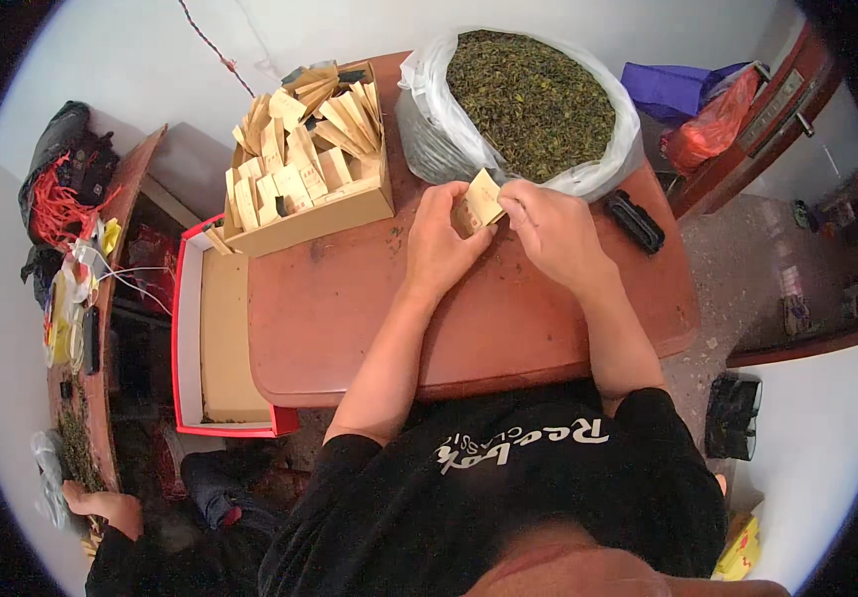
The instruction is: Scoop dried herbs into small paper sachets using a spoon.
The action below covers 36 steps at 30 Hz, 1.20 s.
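A small tan paper packet (478, 204) is held upright over the table, near the front of the bag of leaves. My left hand (441, 239) grips it from the left side, with thumb and fingers around its lower part. Against the packet's right edge is my right hand (553, 231), its fingers curled and thumb pressed in; what it pinches, if anything, is hidden. Just beyond both hands, a large clear plastic bag (421, 121) stands open, full of dried green-brown tea leaves (533, 104).
An open cardboard box (314, 224) of upright tan packets stands at the table's far left. Below it lies a red-rimmed shallow box (235, 338). A black object (635, 221) rests on the table (508, 333) at right. Another person's hand (105, 507) is over leaves at lower left.
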Each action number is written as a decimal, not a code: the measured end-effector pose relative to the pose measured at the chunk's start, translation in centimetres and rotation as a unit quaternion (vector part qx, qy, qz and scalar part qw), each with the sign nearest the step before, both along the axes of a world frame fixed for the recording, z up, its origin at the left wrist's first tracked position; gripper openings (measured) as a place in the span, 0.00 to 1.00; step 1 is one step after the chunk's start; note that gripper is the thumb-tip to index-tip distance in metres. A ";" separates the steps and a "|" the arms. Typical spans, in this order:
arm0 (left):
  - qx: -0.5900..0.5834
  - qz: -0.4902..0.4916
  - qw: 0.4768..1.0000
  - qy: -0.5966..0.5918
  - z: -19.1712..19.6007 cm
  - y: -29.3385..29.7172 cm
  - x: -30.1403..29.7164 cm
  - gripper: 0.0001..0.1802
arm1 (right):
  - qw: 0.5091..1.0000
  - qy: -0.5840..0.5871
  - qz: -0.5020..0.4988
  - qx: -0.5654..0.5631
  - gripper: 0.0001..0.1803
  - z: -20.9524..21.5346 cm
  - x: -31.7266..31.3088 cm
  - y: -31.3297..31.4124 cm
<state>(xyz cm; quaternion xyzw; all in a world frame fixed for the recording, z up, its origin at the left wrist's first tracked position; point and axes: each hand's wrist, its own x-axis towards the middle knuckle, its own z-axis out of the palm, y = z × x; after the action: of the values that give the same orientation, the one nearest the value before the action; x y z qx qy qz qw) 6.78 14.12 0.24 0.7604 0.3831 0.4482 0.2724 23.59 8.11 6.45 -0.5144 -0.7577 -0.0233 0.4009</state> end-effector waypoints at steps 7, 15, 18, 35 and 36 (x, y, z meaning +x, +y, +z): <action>-0.040 -0.003 0.999 -0.014 0.6 0.0 0.1 0.33 | 0.996 0.000 0.022 0.083 0.07 0.5 0.6 -0.3; -0.026 0.005 0.998 -0.048 0.5 -0.2 0.3 0.29 | 0.979 0.202 0.005 -0.043 0.09 3.0 2.5 0.1; -0.043 -0.003 0.997 -0.059 0.9 -0.3 0.1 0.29 | 0.953 0.287 -0.086 -0.048 0.12 4.8 4.7 0.6; -0.103 -0.022 0.987 -0.124 0.0 0.3 0.9 0.30 | 0.893 0.409 -0.112 -0.149 0.14 -1.1 7.4 5.3; -0.113 -0.023 0.983 -0.140 0.1 0.2 1.2 0.30 | 0.880 0.443 -0.099 -0.144 0.15 -1.2 7.7 5.2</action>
<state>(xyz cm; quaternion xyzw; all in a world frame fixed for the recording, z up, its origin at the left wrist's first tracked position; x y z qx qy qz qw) 7.94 14.28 0.31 0.6630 0.3714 0.4976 0.4181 31.34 13.27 5.20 -0.5954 -0.4414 0.2765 0.6117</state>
